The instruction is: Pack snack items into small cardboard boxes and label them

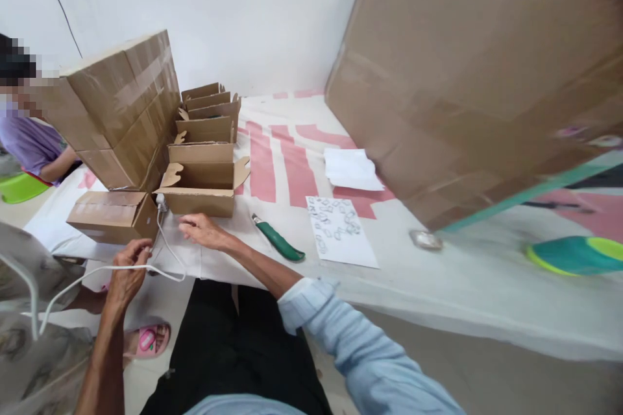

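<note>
My left hand [130, 272] is just in front of a closed cardboard box [109, 217], fingers bent and drawn together. Whatever may be between them is too small to make out. A white cable [168, 272] crosses over this hand and loops up to a white plug [161, 202] at the box's right corner. My right hand [202, 231] is over the table edge, fingers apart and pointing left, with nothing visible in it. Just beyond it stands an open cardboard box [207, 201] with its flaps up. To its right lies a green-handled folding knife [280, 241].
Several open boxes [202, 133] line up behind, beside a stack of taped cartons [121, 104]. A printed sheet [341, 233], blank paper [353, 168] and a large cardboard panel [467, 91] are to the right. A person in purple [32, 142] sits at far left.
</note>
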`<action>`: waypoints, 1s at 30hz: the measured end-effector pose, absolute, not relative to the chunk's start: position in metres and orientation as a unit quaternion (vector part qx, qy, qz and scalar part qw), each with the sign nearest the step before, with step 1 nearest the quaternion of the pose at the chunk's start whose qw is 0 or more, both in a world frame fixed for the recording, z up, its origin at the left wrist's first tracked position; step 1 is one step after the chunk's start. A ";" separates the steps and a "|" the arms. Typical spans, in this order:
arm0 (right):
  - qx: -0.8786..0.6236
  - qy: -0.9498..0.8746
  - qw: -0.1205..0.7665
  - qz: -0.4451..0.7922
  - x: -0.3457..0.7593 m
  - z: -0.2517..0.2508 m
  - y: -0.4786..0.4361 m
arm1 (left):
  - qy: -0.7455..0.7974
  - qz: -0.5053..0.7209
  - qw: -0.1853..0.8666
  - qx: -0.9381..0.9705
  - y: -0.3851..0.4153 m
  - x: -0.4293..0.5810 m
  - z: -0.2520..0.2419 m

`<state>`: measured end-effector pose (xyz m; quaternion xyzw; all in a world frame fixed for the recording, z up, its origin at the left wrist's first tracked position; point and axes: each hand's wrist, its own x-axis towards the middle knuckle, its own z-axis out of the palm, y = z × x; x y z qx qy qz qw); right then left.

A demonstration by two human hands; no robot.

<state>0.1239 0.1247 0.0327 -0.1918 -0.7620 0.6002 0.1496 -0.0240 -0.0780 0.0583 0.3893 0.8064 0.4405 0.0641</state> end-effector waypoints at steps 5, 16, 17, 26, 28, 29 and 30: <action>-0.245 -0.752 0.175 0.587 0.107 0.012 0.135 | 0.810 0.329 -0.012 0.486 -0.023 -0.022 0.069; -0.259 -0.734 0.209 0.593 0.115 -0.004 0.151 | 0.912 0.127 -0.041 0.387 0.051 -0.009 0.080; -0.256 -0.731 0.210 0.597 0.115 -0.005 0.153 | 0.916 0.121 -0.037 0.381 0.056 -0.010 0.081; -0.226 -0.723 0.217 0.615 0.122 -0.009 0.170 | 0.934 0.080 -0.023 0.347 0.087 -0.016 0.082; -0.226 -0.720 0.212 0.621 0.124 -0.010 0.173 | 0.935 0.072 -0.017 0.347 0.090 -0.016 0.080; -0.226 -0.718 0.209 0.624 0.126 -0.010 0.174 | 0.935 0.068 -0.015 0.348 0.091 -0.017 0.079; -0.226 -0.718 0.206 0.626 0.127 -0.010 0.175 | 0.935 0.065 -0.014 0.348 0.092 -0.017 0.077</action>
